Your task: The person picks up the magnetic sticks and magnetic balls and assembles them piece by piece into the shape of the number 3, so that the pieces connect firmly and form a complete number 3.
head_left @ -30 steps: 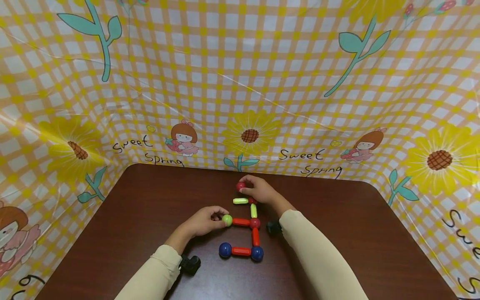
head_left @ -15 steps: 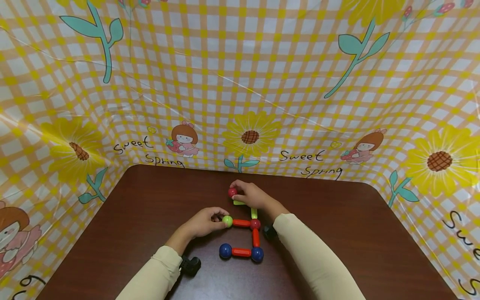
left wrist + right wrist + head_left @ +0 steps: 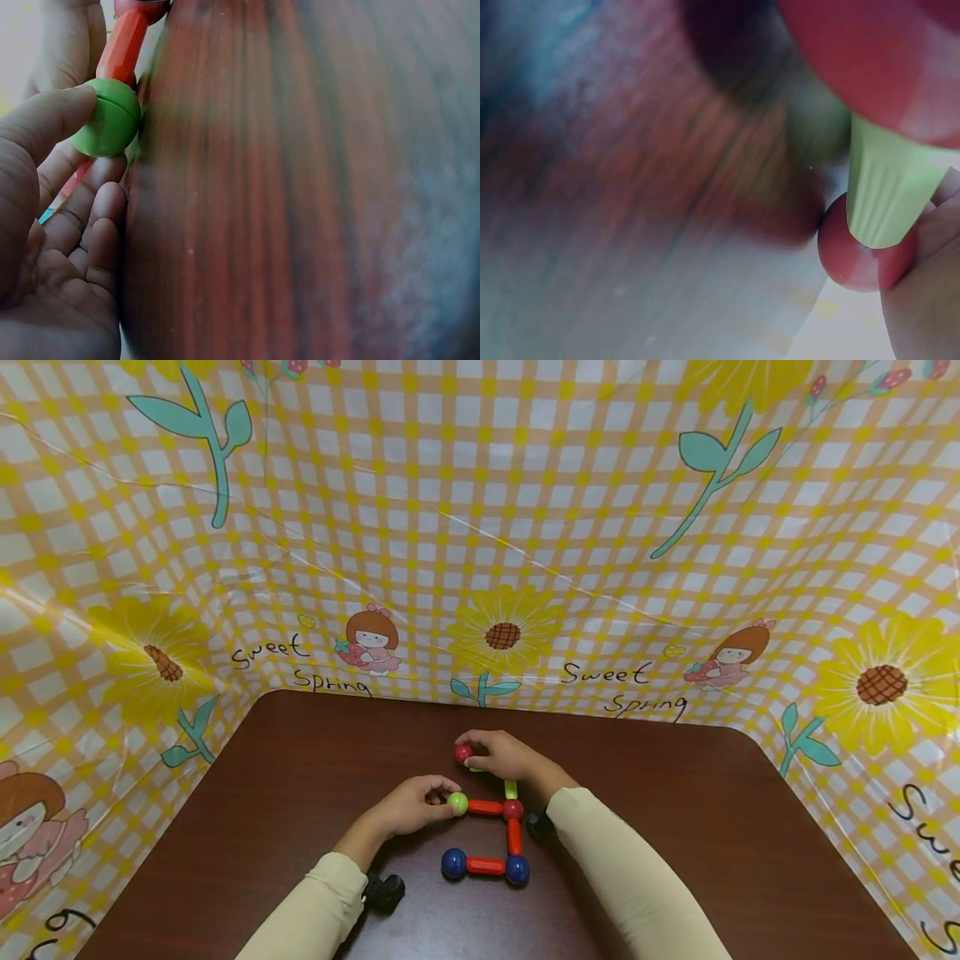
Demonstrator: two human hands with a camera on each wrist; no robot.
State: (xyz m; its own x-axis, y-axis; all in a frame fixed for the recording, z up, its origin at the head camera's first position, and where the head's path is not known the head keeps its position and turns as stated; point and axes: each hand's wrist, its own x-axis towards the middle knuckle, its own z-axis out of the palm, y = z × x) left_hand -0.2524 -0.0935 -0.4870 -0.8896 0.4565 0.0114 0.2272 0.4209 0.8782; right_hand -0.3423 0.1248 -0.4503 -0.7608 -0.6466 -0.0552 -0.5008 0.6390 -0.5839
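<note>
My left hand [image 3: 408, 806] pinches a green ball [image 3: 458, 803] between thumb and fingers, at the left end of a red magnetic rod [image 3: 486, 807]. That rod meets a red ball [image 3: 513, 810] in the middle of the figure. Farther back, my right hand [image 3: 504, 755] grips another red ball [image 3: 462, 753] by its sides. In the right wrist view this ball sits against the end of a light green rod [image 3: 889, 187], whose other end meets a nearer red ball [image 3: 885, 67]. My right hand hides most of that part in the head view.
From the middle ball a second red rod [image 3: 514, 837] runs toward me to a blue ball [image 3: 517, 870]. A red rod [image 3: 486, 866] joins it to another blue ball [image 3: 453, 863]. Another light green rod [image 3: 511, 789] runs backward. A patterned cloth [image 3: 480, 527] surrounds the brown table [image 3: 300, 760].
My right hand has moved left and a little toward me, bringing its red ball to the free end of the light green rod. The left hand has kept its hold on the green ball.
</note>
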